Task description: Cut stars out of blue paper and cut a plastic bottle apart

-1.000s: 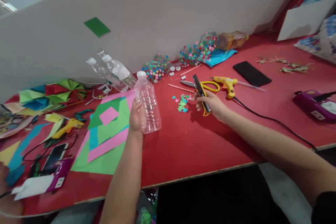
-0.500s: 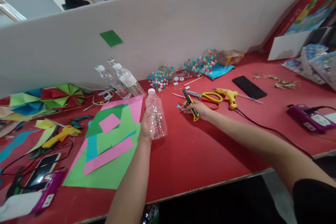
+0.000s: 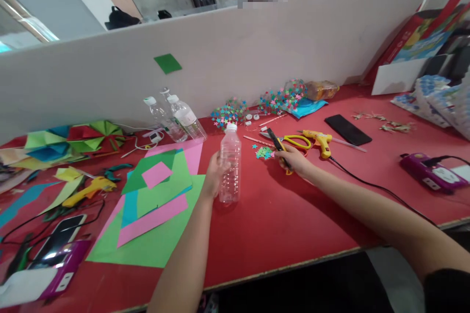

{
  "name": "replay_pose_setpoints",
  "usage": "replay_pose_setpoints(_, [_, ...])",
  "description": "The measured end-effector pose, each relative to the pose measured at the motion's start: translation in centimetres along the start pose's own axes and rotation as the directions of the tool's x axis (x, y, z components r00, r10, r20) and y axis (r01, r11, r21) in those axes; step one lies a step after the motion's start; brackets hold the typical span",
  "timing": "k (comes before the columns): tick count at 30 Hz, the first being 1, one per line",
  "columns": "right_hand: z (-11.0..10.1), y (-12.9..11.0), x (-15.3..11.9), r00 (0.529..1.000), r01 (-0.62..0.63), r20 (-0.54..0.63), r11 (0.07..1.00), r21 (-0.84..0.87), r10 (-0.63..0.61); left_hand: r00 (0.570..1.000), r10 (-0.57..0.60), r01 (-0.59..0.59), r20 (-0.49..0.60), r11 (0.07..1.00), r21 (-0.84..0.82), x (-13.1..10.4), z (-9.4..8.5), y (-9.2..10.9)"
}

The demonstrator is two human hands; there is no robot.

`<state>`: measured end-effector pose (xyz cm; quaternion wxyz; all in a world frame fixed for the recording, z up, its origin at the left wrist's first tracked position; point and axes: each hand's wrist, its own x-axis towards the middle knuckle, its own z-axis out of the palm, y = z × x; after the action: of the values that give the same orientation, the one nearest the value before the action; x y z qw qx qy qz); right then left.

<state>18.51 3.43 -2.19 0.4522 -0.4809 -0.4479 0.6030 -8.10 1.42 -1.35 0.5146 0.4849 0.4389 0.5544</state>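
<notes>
My left hand [image 3: 215, 174] is wrapped round the left side of a clear plastic bottle [image 3: 231, 166] with a white cap, held nearly upright over the red table. My right hand [image 3: 293, 159] grips a black and yellow utility knife [image 3: 276, 143], its front end pointing up and to the left. I cannot make out whether its blade is out. A small pile of paper stars [image 3: 265, 152] lies just left of the knife. Behind my right hand lie scissors [image 3: 299, 141] with yellow and red handles, and a yellow glue gun [image 3: 320, 143].
Stacked coloured paper [image 3: 161, 234] covers the left of the red table [image 3: 264, 234]. Several bottles [image 3: 188, 120] and star-filled clear containers [image 3: 230, 111] stand along the white partition [image 3: 235, 49]. A black phone [image 3: 348, 129] and a purple power strip [image 3: 433, 171] lie right, with a cord running to the front edge.
The bottle in my left hand has moved right and stands more upright. My right hand has shifted right and slightly down with the knife, uncovering the star pile. The camera view has tilted up.
</notes>
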Motion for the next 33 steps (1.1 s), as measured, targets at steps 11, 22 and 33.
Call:
replay_pose_setpoints(11, [-0.1, -0.8, -4.6, 0.977, 0.161, 0.174, 0.96, -0.23, -0.122, 0.987, 0.084, -0.161, 0.14, 0.375, 0.913, -1.9, 1.4, 3.1])
replay_pose_setpoints(22, [0.3, 0.1, -6.3, 0.951, 0.302, 0.27, 0.616, -0.727, -0.148, 0.996, -0.002, -0.089, 0.089, -0.017, 0.996, -5.2, 2.6, 3.0])
replay_pose_setpoints(33, [0.2, -0.5, -6.8, 0.909, 0.415, 0.352, 0.425, -0.804, -0.222, 0.995, -0.087, -0.03, 0.039, 0.097, 0.995, -5.1, 2.1, 3.8])
